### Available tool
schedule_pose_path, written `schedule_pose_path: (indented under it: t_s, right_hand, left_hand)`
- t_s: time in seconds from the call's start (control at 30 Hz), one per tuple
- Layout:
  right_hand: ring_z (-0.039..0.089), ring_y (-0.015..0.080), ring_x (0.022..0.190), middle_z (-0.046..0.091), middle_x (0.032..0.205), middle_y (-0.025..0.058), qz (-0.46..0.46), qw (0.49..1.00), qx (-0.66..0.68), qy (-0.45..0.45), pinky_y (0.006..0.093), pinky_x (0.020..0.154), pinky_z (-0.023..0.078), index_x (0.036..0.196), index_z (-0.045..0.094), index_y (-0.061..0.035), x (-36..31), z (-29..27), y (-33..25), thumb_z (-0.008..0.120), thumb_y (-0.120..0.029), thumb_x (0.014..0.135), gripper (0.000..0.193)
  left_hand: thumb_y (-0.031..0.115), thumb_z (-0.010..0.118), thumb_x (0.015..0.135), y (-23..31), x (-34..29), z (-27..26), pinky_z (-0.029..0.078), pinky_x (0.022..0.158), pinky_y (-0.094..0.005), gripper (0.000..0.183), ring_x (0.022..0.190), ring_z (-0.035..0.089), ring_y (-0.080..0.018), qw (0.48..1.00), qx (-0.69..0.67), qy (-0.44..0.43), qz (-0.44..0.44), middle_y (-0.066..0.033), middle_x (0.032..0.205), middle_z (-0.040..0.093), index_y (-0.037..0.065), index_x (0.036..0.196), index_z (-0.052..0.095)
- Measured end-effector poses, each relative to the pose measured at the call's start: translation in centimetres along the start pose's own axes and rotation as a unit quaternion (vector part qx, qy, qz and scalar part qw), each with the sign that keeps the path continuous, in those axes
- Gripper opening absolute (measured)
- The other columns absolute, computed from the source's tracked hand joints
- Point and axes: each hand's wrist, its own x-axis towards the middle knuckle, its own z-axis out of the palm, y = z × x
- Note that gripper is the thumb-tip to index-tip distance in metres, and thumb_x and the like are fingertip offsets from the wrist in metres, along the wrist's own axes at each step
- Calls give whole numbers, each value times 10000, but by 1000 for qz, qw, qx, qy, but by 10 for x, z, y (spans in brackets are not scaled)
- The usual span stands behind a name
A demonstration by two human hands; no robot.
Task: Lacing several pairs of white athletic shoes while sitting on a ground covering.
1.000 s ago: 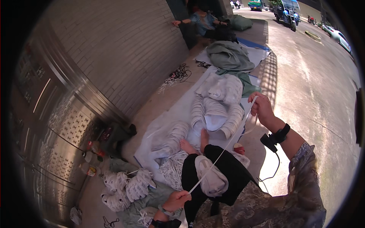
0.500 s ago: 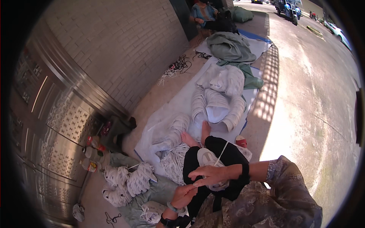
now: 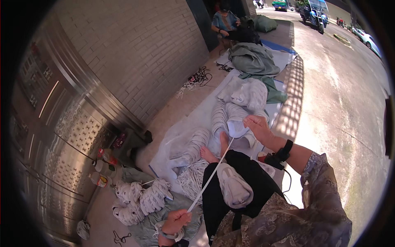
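Note:
My right hand is stretched out forward and pinches the far end of a white strap. The strap runs taut down to my left hand, which grips its near end low by my lap. A pale bundle lies on my black-trousered leg beside the strap, and my bare feet rest on a white sheet. Bundles of wound white strap lie just left of my left hand.
More white strap bundles lie on the sheet ahead. Grey-green cloth is heaped farther on, with another person seated beyond it. A brick wall and metal door stand at left, with bottles at its foot. Sunlit pavement lies to the right.
My right hand drew back to meet the left hand near my lap, then moved out forward again, pulling the white strap taut. The left hand stayed low.

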Motion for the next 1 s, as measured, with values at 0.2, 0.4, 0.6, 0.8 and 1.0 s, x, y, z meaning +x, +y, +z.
schedule_pose_path:
  t_s: [0.2,0.4,0.6,0.8,1.0]
  right_hand:
    - [582,301,701,604,759,139,91,873,-473,-71,409,658,452,758,613,-33,18,-55,62,557,-195,763,172]
    - [572,286,900,592,963,155,-53,931,-23,-362,344,737,450,1039,580,-44,-71,67,12,601,-210,798,293]
    - [599,260,663,589,702,136,15,891,35,-453,345,591,442,923,582,-37,-103,81,-31,536,-254,859,231]
    - [518,123,615,554,675,68,32,947,108,-301,253,564,406,831,557,16,-58,25,-88,539,-123,868,145]
    - [335,39,530,420,618,-53,44,997,56,13,201,478,272,795,544,-16,11,-25,-5,459,-216,927,255]
  left_hand:
    - [147,556,868,-7,12,-13,394,518,-168,146,567,500,-31,998,-30,58,-11,18,679,580,32,798,612]
    - [112,549,856,17,77,62,381,491,-177,112,554,474,-27,997,32,-56,53,36,666,566,27,825,614]
    - [132,604,822,38,83,78,375,464,-238,110,511,461,-58,966,172,-54,187,-107,585,516,28,857,605]
    - [138,570,858,36,47,55,362,496,-192,130,564,451,-27,969,149,-138,140,28,617,521,18,834,611]
    - [102,540,874,12,39,30,387,529,-185,123,598,479,-37,991,-14,-102,80,25,660,547,2,834,599]
